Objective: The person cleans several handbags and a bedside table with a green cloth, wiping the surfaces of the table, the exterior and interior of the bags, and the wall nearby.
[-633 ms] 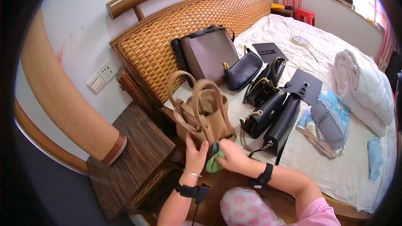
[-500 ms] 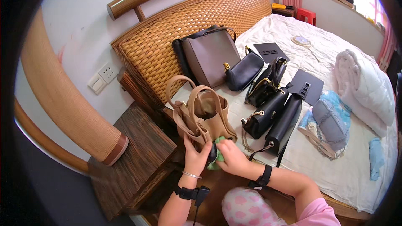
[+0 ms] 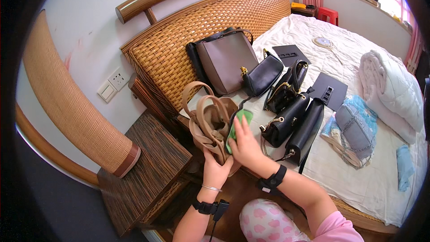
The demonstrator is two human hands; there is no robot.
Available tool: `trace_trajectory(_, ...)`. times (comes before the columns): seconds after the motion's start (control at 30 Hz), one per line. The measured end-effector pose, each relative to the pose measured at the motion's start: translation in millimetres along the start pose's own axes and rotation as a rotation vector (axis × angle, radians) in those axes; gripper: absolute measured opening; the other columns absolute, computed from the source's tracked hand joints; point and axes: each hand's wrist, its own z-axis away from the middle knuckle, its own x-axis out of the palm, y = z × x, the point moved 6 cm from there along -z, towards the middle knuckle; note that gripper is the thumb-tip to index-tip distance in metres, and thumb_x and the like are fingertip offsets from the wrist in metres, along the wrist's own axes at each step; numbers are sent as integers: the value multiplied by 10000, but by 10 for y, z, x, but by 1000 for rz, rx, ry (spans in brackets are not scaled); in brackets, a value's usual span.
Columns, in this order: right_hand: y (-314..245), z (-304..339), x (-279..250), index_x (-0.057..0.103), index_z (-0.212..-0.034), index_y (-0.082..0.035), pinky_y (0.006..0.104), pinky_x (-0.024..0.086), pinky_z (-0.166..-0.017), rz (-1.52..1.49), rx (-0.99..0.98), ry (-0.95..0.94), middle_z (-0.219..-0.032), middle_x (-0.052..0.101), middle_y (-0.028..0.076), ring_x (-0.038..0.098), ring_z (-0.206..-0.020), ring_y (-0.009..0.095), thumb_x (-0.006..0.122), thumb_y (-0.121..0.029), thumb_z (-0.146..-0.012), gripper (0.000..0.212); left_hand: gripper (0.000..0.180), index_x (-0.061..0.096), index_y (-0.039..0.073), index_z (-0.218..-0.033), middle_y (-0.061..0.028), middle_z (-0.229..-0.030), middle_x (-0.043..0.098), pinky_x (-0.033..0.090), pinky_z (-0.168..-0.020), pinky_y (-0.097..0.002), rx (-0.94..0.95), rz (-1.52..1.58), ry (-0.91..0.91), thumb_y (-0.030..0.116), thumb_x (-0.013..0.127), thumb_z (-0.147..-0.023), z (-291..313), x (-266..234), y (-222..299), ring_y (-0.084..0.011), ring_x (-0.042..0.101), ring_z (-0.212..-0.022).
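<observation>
A tan handbag (image 3: 207, 127) with two upright loop handles stands tilted at the bed's near left corner. My left hand (image 3: 217, 170) grips its near lower end, thumb on the outside and fingers partly hidden by the bag. My right hand (image 3: 247, 147) holds a green cloth (image 3: 243, 118) against the bag's right side, with the fingers stretched along the cloth. A dark strip shows along the bag's edge beside the cloth; I cannot make out what it is.
Right of my hands lie several black bags (image 3: 286, 121), some with gold chains. A taupe tote (image 3: 228, 60) leans on the woven headboard (image 3: 197, 36). Farther right are a light blue chain bag (image 3: 354, 127) and a white quilt (image 3: 389, 94). A dark wooden nightstand (image 3: 143, 161) stands left.
My right hand and the green cloth have moved up from the handbag's lower corner along its right side. The handbag has turned and its opening looks narrower. My left hand has slid slightly lower.
</observation>
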Motion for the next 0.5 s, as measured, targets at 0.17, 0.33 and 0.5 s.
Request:
trace_trajectory(0.17,91,308,144,260,-1498,32,482,365,-1102,-8,66,-157,-1472,309,382,387,-1316,534,572,-121,-929,666,679,337,-44,-1391,-241,-1211,617,505,-920,-402,-34,-131,-54,113,695,-835,36,18,-56,-358,638,-1091)
trace_trajectory(0.33,61,403,26,264,-1500,29,484,351,-1111,-10,81,-173,-1473,310,378,372,-1329,531,565,-119,-930,661,480,466,-43,-1302,-212,-1093,677,523,-868,-385,-12,-117,-58,114,643,-885,84,17,-84,-343,682,-1002)
trace_trajectory(0.5,-165,152,-217,304,-1476,39,536,317,-1122,77,-68,-45,-1537,221,347,345,-1332,543,571,-104,-914,639,452,474,-24,-1332,-198,-1158,665,501,-923,-356,136,-30,-150,88,607,-914,-135,87,-2,-303,662,-1080)
